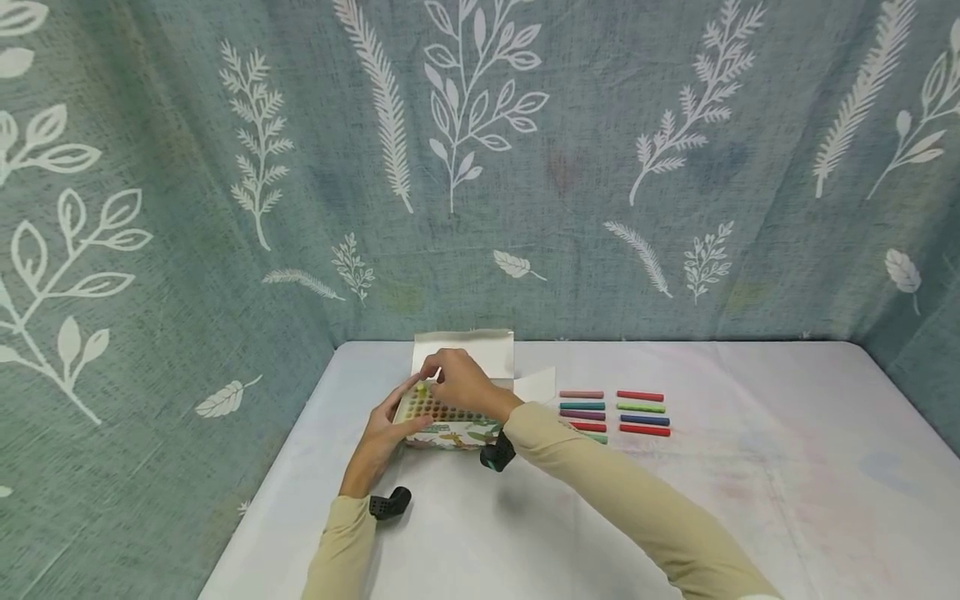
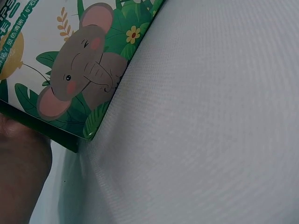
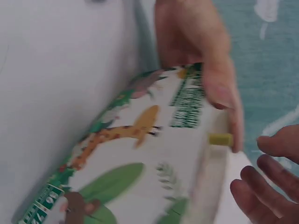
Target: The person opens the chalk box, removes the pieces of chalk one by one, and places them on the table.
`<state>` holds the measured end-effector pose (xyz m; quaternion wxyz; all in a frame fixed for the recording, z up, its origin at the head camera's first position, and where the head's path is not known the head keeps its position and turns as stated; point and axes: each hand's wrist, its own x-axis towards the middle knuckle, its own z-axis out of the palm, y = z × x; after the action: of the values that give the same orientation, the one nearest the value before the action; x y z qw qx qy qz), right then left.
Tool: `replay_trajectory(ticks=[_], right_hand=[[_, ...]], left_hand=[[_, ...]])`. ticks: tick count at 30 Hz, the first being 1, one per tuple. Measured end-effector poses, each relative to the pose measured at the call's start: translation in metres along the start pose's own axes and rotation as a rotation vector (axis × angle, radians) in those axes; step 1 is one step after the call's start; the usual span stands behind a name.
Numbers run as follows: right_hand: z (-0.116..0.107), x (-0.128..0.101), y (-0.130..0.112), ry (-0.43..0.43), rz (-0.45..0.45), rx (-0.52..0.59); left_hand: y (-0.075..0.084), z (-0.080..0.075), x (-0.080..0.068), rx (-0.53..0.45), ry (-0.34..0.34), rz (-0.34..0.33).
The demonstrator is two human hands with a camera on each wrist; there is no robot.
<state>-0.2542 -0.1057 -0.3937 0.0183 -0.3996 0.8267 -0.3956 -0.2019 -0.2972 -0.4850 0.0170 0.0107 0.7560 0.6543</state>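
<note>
A printed crayon box (image 1: pixel 457 435) lies at the left of the table, rows of round crayon ends showing in its top. My left hand (image 1: pixel 378 442) grips the box's left end, thumb on the near side; the left wrist view shows an elephant print on the box (image 2: pixel 88 60). At the far left corner one yellow-green crayon (image 3: pixel 219 139) sticks up above the others, close to a left finger. Over that corner my right hand (image 1: pixel 465 385) has loosely bent fingers (image 3: pixel 278 172), apart from the crayon in the right wrist view and holding nothing visible.
The box's white lid (image 1: pixel 480 350) stands raised behind it, with a side flap (image 1: pixel 536 385) out to the right. Right of the box, several loose crayons lie in two columns, among them a red crayon (image 1: pixel 645 431) and a teal crayon (image 1: pixel 582 407). A patterned curtain (image 1: pixel 570 275) hangs behind.
</note>
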Motion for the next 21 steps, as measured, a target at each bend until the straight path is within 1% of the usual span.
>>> replay_trajectory(ticks=[5,8,10,13,16,21], right_hand=[[0.016,0.005,0.001,-0.058,0.0,-0.086],[0.023,0.008,0.002,-0.085,0.012,-0.133],[0.027,0.009,0.003,-0.089,0.018,-0.158],[0.032,0.01,0.005,-0.068,0.018,-0.204],[0.037,0.012,0.007,-0.03,0.005,-0.252],[0.042,0.014,0.008,0.012,-0.009,-0.279]], left_hand=[[0.0,-0.001,0.0,0.014,0.012,-0.024],[0.0,-0.001,0.001,0.023,0.021,-0.024],[-0.001,0.0,0.001,0.022,0.018,-0.013],[-0.002,0.001,0.002,0.004,0.008,0.019],[-0.003,0.0,0.002,-0.019,-0.005,0.042],[-0.003,-0.001,0.003,-0.009,0.004,0.019]])
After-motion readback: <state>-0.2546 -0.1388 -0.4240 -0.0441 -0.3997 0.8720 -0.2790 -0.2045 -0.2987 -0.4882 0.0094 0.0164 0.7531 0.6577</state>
